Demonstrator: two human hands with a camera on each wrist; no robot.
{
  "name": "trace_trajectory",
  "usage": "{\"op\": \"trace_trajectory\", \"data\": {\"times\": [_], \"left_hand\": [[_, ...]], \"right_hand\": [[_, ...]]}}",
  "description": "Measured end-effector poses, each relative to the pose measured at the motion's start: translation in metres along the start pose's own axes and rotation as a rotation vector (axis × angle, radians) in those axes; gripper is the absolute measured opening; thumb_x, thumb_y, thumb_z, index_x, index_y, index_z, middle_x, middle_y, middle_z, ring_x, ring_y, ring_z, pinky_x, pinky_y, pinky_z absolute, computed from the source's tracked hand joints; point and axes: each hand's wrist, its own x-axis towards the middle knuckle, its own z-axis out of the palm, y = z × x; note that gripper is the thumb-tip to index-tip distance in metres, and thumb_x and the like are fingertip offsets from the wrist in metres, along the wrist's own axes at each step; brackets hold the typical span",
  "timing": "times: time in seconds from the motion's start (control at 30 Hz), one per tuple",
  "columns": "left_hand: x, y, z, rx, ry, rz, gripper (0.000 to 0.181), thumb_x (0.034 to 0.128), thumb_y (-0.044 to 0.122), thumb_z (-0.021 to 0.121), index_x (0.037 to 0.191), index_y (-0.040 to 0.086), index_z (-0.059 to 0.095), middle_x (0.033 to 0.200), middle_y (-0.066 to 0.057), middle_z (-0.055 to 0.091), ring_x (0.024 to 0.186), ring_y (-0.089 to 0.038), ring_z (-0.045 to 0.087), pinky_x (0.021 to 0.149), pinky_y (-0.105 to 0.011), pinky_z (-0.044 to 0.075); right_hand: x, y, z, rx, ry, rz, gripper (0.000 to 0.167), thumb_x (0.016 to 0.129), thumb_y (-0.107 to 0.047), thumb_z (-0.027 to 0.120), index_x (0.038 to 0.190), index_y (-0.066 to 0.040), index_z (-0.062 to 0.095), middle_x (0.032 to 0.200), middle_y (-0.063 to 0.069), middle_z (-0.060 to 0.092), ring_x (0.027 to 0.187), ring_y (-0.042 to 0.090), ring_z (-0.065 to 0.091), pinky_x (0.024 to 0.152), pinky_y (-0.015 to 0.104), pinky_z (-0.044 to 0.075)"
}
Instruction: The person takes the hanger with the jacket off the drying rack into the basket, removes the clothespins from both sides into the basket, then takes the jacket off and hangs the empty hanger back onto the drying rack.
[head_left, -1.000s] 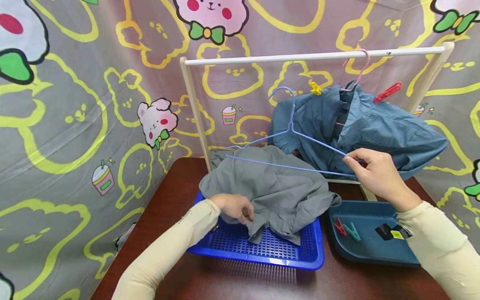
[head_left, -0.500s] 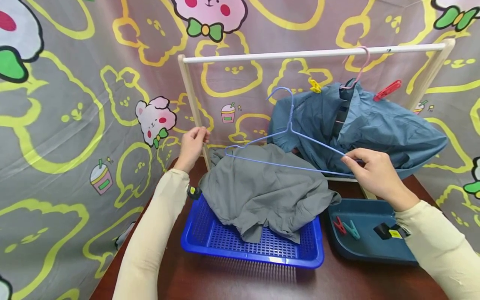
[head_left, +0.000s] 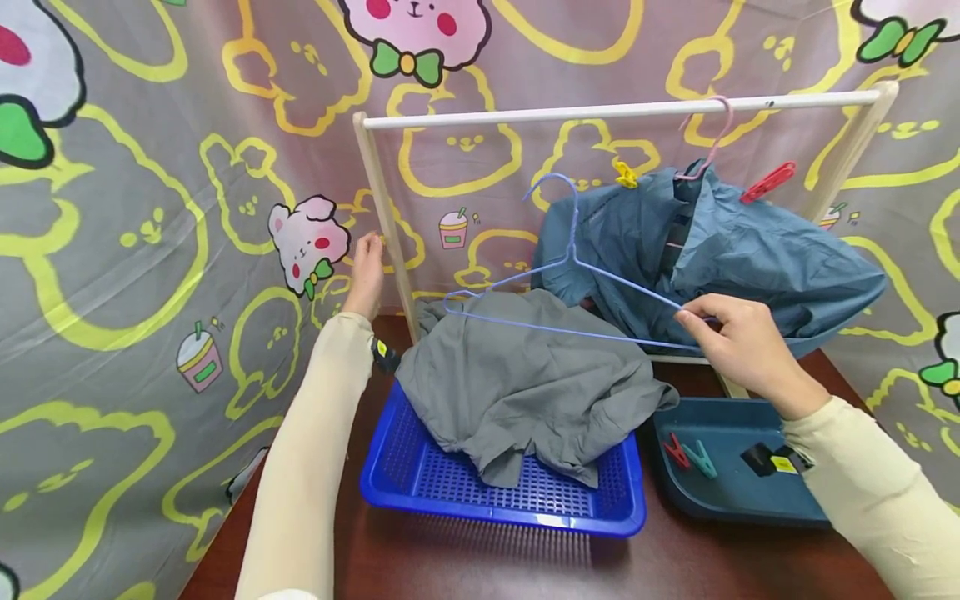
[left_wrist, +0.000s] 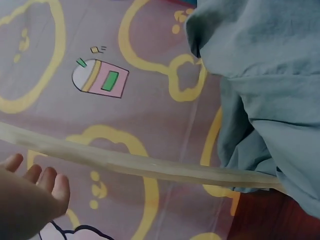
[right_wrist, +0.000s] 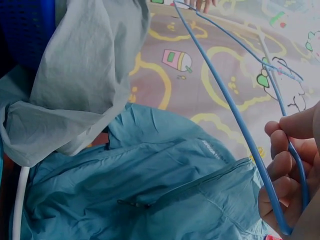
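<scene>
My right hand (head_left: 738, 346) grips a blue hanger (head_left: 573, 246) by its right corner, fingers curled round the wire in the right wrist view. The hanger's hook points up, and its frame is above a grey garment (head_left: 525, 367) heaped over a blue basket (head_left: 502, 512). My left hand (head_left: 366, 279) is raised just left of the rack's left wooden post (left_wrist: 165, 167). Its fingers (left_wrist: 47, 177) are loosely bent with nothing in them. Whether it touches the post cannot be told.
A blue jacket (head_left: 780, 258) hangs by a pink hanger (head_left: 723, 137) from the white rail (head_left: 600, 112), with yellow (head_left: 625, 173) and red clothespins (head_left: 768, 182) on it. At right, a dark teal tray (head_left: 735, 496) holds a red and a green clothespin. Patterned cloth surrounds the table (head_left: 420, 567).
My left hand has left the grey garment and risen up and left, past the rack's post. The right hand and blue hanger have stayed nearly still.
</scene>
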Motion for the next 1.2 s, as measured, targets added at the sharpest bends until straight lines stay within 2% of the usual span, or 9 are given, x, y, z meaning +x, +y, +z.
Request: {"op": "trace_trajectory", "data": {"times": [0.1,0.27,0.43,0.6,0.7,0.93,1.2], "left_hand": [[0.004,-0.002,0.002,-0.011,-0.067,-0.010,0.051,0.1049,0.033,0.023,0.144,0.001,0.027,0.147,-0.016,0.029,0.134,-0.025,0.027,0.110,-0.035,0.019],[0.009,-0.008,0.004,-0.062,-0.110,-0.063,0.055,0.1040,0.038,0.020,0.145,0.002,0.028,0.142,-0.016,0.032,0.128,-0.024,0.031,0.109,-0.036,0.022],[0.014,-0.018,0.007,-0.065,-0.106,-0.101,0.056,0.1036,0.040,0.020,0.146,0.004,0.029,0.147,-0.013,0.032,0.131,-0.022,0.031,0.109,-0.033,0.023],[0.018,-0.030,0.009,-0.046,-0.111,-0.123,0.058,0.1032,0.042,0.022,0.143,0.002,0.035,0.144,-0.015,0.036,0.127,-0.025,0.034,0.107,-0.038,0.025],[0.020,-0.036,0.011,-0.062,-0.104,-0.129,0.060,0.1014,0.047,0.024,0.142,0.004,0.035,0.142,-0.015,0.038,0.124,-0.025,0.036,0.105,-0.040,0.026],[0.022,-0.042,0.011,-0.123,-0.049,-0.121,0.057,0.1015,0.044,0.028,0.141,0.005,0.037,0.138,-0.018,0.045,0.115,-0.022,0.041,0.098,-0.034,0.031],[0.025,-0.049,0.013,-0.094,-0.042,-0.136,0.062,0.0988,0.049,0.026,0.136,0.002,0.042,0.136,-0.015,0.041,0.108,-0.020,0.040,0.096,-0.035,0.031]], "right_hand": [[0.002,-0.001,0.000,0.003,0.007,-0.004,0.004,0.087,-0.007,0.068,0.083,-0.005,0.069,0.066,0.000,0.054,0.054,0.012,0.042,0.049,0.021,0.035],[0.008,-0.004,0.002,0.012,0.024,-0.008,0.004,0.087,-0.007,0.068,0.084,-0.004,0.070,0.069,0.001,0.058,0.055,0.012,0.044,0.051,0.018,0.035],[0.014,-0.009,0.003,0.020,0.035,0.012,0.007,0.088,-0.008,0.067,0.087,-0.003,0.071,0.073,0.003,0.062,0.055,0.013,0.045,0.050,0.019,0.036],[0.022,-0.015,0.003,0.024,0.053,0.035,0.010,0.090,-0.009,0.065,0.089,-0.001,0.071,0.075,0.006,0.064,0.056,0.015,0.046,0.050,0.021,0.036],[0.029,-0.018,0.003,0.025,0.071,0.047,0.012,0.090,-0.011,0.064,0.090,-0.001,0.072,0.076,0.008,0.065,0.057,0.015,0.047,0.051,0.022,0.036],[0.045,-0.027,0.005,0.032,0.096,0.083,0.017,0.092,-0.015,0.062,0.091,-0.001,0.071,0.080,0.010,0.065,0.057,0.017,0.048,0.050,0.024,0.034],[0.065,-0.035,0.010,0.053,0.088,0.138,0.021,0.094,-0.020,0.059,0.094,-0.003,0.071,0.071,0.008,0.060,0.056,0.018,0.048,0.049,0.027,0.034]]}}
